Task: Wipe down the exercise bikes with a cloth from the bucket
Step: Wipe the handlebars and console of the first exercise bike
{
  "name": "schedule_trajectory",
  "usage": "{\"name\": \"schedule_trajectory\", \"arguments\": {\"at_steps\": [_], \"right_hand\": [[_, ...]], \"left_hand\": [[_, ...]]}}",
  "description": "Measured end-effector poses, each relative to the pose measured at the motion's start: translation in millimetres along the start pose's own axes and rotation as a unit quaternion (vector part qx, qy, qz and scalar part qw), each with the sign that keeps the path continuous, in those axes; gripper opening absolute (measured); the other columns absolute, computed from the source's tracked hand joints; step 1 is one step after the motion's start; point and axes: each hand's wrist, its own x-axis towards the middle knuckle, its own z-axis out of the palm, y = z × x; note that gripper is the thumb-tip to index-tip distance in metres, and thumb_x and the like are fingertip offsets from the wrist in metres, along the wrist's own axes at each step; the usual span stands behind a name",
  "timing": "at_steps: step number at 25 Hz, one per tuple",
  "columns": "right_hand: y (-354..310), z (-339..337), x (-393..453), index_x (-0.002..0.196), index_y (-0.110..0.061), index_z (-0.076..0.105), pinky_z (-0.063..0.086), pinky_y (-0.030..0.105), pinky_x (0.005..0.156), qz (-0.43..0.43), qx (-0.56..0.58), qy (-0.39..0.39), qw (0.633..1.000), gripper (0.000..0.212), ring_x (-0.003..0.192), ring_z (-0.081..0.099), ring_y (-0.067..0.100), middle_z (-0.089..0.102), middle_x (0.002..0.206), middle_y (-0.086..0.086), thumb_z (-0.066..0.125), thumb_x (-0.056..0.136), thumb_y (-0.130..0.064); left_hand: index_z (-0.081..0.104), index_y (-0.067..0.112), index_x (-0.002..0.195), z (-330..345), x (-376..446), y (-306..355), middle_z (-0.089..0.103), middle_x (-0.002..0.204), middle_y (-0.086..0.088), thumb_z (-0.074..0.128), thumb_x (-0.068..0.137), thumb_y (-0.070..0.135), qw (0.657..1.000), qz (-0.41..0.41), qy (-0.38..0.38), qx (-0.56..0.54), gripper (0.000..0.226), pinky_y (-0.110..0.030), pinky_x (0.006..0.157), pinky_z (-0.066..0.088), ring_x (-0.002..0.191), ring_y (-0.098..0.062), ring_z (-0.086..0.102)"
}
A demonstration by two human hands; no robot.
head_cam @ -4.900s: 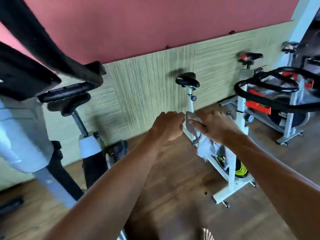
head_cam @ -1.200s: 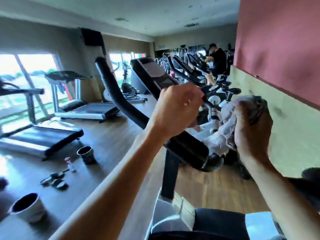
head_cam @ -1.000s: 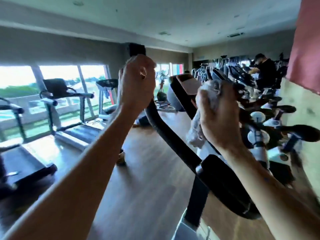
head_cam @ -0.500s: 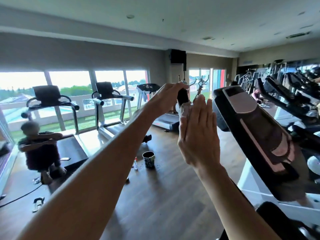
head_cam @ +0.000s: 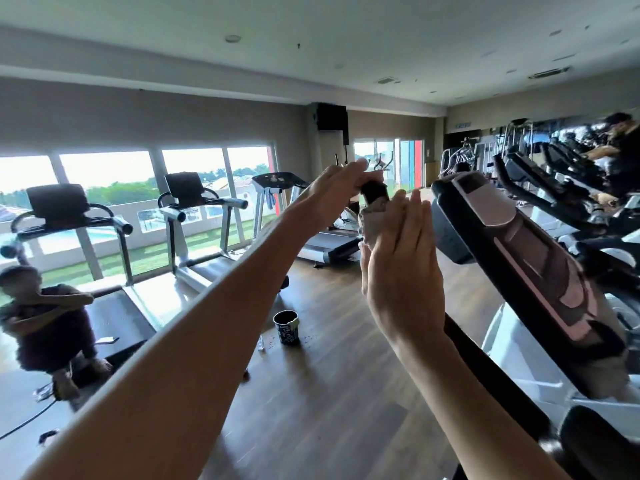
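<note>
- Gripping the black handle end (head_cam: 374,192) of the machine, the left hand (head_cam: 337,188) has fingers curled over the top, arm stretched out.
- Right hand (head_cam: 401,268) is flat, fingers straight and pressed together, palm pushing the cloth (head_cam: 370,220) against the handle just below the left hand.
- Cloth is grey-white, crumpled, soft-looking; mostly hidden behind the right palm (only its top & left edge show).
- Console (head_cam: 512,251) stands right beside the right hand, tilted: glossy black plastic w/ pinkish-grey panels, long & tapered. It blocks much of the row of bikes (head_cam: 568,174) behind, which are dark and blurred.
- Bucket (head_cam: 286,327) sits on the floor (head_cam: 329,393) well below the hands: small, dark, round, printed label, open top. Small bottle (head_cam: 261,342) next to it.
- Floor is dark wood-look planks, slightly shiny.
- 3 treadmills (head_cam: 194,237) line the windows (head_cam: 104,174), silver frames, black decks.
- Another person (head_cam: 45,323) crouches at far left on a treadmill deck.
- Black speaker (head_cam: 330,116) hangs near the ceiling.
</note>
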Motion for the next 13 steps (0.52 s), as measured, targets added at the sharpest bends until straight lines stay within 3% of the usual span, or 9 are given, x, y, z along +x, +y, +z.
{"name": "schedule_trajectory", "arguments": {"at_steps": [3, 5, 7, 9, 11, 13], "right_hand": [[6.9, 4.7, -6.7, 0.153, 0.013, 0.014, 0.031, 0.049, 0.119, -0.019, -0.055, -0.013, 0.998, 0.059, 0.144, 0.031, 0.049, 0.027, 0.153, 0.041, 0.023, 0.110, -0.027], [-4.7, 5.4, 21.1, 0.154, 0.010, 0.014, 0.029, 0.051, 0.120, 0.006, -0.023, -0.024, 0.999, 0.058, 0.144, 0.031, 0.049, 0.027, 0.154, 0.039, 0.027, 0.109, -0.024], [-15.7, 6.3, 44.8, 0.156, 0.007, 0.012, 0.028, 0.050, 0.120, 0.031, 0.047, -0.064, 0.996, 0.059, 0.146, 0.030, 0.047, 0.025, 0.157, 0.036, 0.030, 0.108, -0.022], [-12.2, 7.4, 36.6, 0.156, 0.006, 0.012, 0.030, 0.048, 0.120, 0.028, 0.052, -0.029, 0.998, 0.059, 0.146, 0.030, 0.046, 0.026, 0.157, 0.036, 0.033, 0.108, -0.021], [-0.8, 2.0, 1.8, 0.155, 0.009, 0.014, 0.034, 0.047, 0.119, 0.008, 0.017, -0.009, 1.000, 0.059, 0.144, 0.033, 0.047, 0.027, 0.155, 0.039, 0.036, 0.109, -0.021], [4.0, 0.8, -19.9, 0.154, 0.012, 0.016, 0.037, 0.048, 0.116, -0.003, -0.016, -0.025, 1.000, 0.058, 0.143, 0.035, 0.048, 0.027, 0.153, 0.042, 0.035, 0.111, -0.022]], "left_hand": [[0.076, 0.033, 0.082, -0.7, 6.2, -10.4, 0.066, 0.100, -0.012, 0.050, 0.087, 0.065, 0.999, 0.009, -0.024, 0.039, 0.042, -0.060, 0.108, 0.042, 0.104, -0.036, 0.065], [0.075, 0.030, 0.069, 1.3, 3.5, -6.6, 0.067, 0.083, -0.002, 0.047, 0.096, 0.058, 0.999, -0.010, -0.032, 0.038, 0.048, -0.044, 0.098, 0.050, 0.086, -0.021, 0.069], [0.068, 0.022, 0.053, 1.5, 1.6, -0.3, 0.062, 0.056, 0.011, 0.044, 0.107, 0.029, 0.999, -0.013, -0.006, 0.048, 0.059, -0.021, 0.072, 0.047, 0.057, -0.001, 0.060], [0.065, 0.009, 0.060, 0.5, 2.3, -5.5, 0.056, 0.050, 0.009, 0.048, 0.107, 0.024, 0.999, -0.017, -0.007, 0.044, 0.052, -0.017, 0.066, 0.041, 0.051, -0.002, 0.051], [0.071, -0.005, 0.085, 1.1, 0.3, -2.5, 0.054, 0.069, -0.005, 0.052, 0.096, 0.046, 0.999, 0.000, -0.037, 0.037, 0.055, -0.029, 0.074, 0.038, 0.067, -0.016, 0.048], [0.072, 0.001, 0.099, -0.5, -2.8, 0.6, 0.051, 0.087, -0.007, 0.050, 0.078, 0.065, 0.997, 0.000, -0.054, 0.055, 0.071, -0.032, 0.073, 0.035, 0.079, -0.020, 0.043]]}}
